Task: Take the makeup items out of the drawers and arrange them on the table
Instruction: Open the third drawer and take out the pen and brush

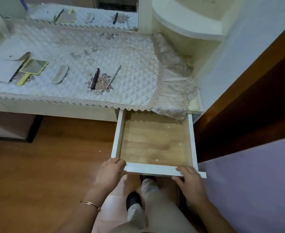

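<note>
Grasping drawer (152, 170): left grip (110, 172) curled round front left corner, right grip (189, 179) curled round front right end.
Drawer place: pulled out, below right end of bench (135, 64).
Makeup items: hand mirror (33, 67), white brush (60, 74), dark pencil (95, 79), pink pencil (114, 76), lying apart on bench.

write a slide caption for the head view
Left hand and right hand grip the front of the open drawer, nothing visible inside; hand mirror and dark pencil lie on the table.
</note>
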`<state>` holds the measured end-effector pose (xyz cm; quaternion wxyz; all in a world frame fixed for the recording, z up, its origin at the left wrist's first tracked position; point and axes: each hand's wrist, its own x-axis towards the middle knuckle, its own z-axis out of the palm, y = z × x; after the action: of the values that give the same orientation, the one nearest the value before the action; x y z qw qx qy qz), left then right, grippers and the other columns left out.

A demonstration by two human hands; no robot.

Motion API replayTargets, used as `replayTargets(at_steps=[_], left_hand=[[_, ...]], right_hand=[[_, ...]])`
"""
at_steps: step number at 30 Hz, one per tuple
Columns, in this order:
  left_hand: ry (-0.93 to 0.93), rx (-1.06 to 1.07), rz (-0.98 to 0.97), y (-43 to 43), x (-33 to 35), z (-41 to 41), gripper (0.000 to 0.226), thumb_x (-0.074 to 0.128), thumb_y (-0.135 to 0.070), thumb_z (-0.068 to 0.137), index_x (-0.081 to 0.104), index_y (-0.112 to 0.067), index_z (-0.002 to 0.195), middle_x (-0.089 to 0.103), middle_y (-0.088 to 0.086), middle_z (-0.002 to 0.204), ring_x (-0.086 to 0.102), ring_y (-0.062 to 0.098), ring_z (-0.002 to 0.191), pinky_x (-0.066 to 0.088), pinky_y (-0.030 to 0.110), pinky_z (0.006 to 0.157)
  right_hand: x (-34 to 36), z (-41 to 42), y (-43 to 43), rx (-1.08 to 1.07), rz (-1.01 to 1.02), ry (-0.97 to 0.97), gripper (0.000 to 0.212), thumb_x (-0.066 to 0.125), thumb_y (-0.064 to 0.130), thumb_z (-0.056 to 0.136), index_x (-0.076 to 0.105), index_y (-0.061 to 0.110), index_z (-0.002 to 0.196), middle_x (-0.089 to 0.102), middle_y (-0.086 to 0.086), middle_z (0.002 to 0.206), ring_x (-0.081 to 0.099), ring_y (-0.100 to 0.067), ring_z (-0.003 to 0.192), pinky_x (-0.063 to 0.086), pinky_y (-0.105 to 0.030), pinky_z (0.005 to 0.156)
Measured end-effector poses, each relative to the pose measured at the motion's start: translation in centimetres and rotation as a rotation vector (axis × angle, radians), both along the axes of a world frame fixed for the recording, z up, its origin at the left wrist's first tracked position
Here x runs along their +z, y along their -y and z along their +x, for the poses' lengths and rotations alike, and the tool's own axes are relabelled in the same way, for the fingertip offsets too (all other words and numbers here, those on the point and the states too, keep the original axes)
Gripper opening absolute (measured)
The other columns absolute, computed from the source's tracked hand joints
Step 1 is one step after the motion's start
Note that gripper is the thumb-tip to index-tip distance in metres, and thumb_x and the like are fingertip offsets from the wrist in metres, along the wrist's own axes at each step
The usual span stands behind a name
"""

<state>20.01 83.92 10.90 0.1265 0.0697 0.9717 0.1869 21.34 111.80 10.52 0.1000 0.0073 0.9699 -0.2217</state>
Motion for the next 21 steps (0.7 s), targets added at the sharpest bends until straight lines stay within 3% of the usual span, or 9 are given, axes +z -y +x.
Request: replayTargets(at_steps=[3,7,10,12,15,18,21], left_hand=[[-0.039,-0.005,0.002,0.0,-0.3,-0.3,0.020,0.070,-0.029,0.077,0.065,-0.016,0.090,0.067,0.003,0.089,0.060,0.028,0.085,0.035,0.029,0.062],[-0.063,-0.021,-0.043,0.1,-0.8,-1.9,0.019,0.077,-0.027,0.068,0.062,-0.018,0.076,0.065,-0.001,0.073,0.060,0.026,0.067,0.034,0.027,0.054],[-0.084,0.011,-0.060,-0.4,-0.9,-4.8,0.019,0.079,-0.024,0.066,0.062,-0.018,0.073,0.065,-0.001,0.071,0.058,0.026,0.066,0.032,0.026,0.053],[-0.114,0.015,-0.084,-0.7,-0.6,-7.3,0.022,0.081,-0.023,0.063,0.065,-0.017,0.078,0.068,0.000,0.075,0.060,0.026,0.072,0.041,0.027,0.053],[-0.193,-0.010,-0.156,-1.3,0.2,-11.1,0.053,0.087,-0.023,0.052,0.061,-0.015,0.098,0.070,0.008,0.097,0.059,0.028,0.095,0.056,0.036,0.071],[-0.208,0.015,-0.211,-1.8,0.6,-15.0,0.082,0.086,-0.023,0.053,0.047,-0.014,0.124,0.058,0.019,0.126,0.051,0.038,0.118,0.048,0.047,0.093],[-0.213,-0.008,-0.224,-2.2,0.1,-18.5,0.082,0.082,-0.016,0.061,0.040,-0.014,0.132,0.051,0.019,0.135,0.044,0.037,0.127,0.041,0.048,0.101]], right_hand=[[0.0,-0.4,0.2,-0.018,0.004,-0.038,0.029,0.087,0.011,0.052,0.070,0.012,0.076,0.071,-0.006,0.076,0.067,-0.031,0.071,0.054,-0.038,0.065],[0.1,-2.4,-0.1,-0.004,0.036,-0.051,0.023,0.082,0.016,0.062,0.068,0.013,0.081,0.070,-0.004,0.084,0.065,-0.030,0.083,0.051,-0.037,0.069],[0.2,-5.5,-0.1,0.005,0.084,-0.013,0.032,0.068,0.027,0.079,0.062,0.015,0.108,0.063,-0.004,0.114,0.054,-0.026,0.109,0.045,-0.036,0.089],[0.3,-8.1,-0.2,0.027,0.137,-0.048,0.049,0.064,0.033,0.081,0.050,0.019,0.126,0.052,-0.003,0.132,0.043,-0.024,0.124,0.037,-0.036,0.102],[0.6,-12.7,-0.3,0.083,0.270,-0.123,0.078,0.078,0.037,0.066,0.042,0.020,0.133,0.047,-0.005,0.139,0.038,-0.025,0.130,0.031,-0.040,0.108],[0.4,-17.0,-0.2,0.131,0.361,-0.176,0.103,0.088,0.038,0.045,0.039,0.020,0.133,0.053,-0.011,0.134,0.031,-0.025,0.127,0.022,-0.042,0.105],[0.3,-20.5,-0.2,0.159,0.376,-0.194,0.104,0.087,0.030,0.051,0.029,0.022,0.137,0.047,-0.014,0.140,0.030,-0.030,0.133,0.010,-0.046,0.105]])
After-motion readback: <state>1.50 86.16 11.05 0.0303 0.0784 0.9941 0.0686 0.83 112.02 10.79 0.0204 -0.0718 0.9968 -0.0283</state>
